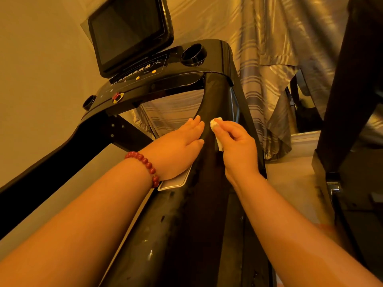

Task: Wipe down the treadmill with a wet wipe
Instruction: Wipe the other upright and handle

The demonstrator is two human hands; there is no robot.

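On the glossy black treadmill handrail, flat left hand steadies; right hand pinches crumpled white wet wipe to scrub.

The treadmill is glossy black, its console marked with orange-yellow buttons, a red knob ringed in yellow, and a pale silver plate. The wet wipe is white and the bead bracelet deep red. The curtain is shiny grey-gold with bands of thin, darker blue-grey stripes, and the wall is plain tan.
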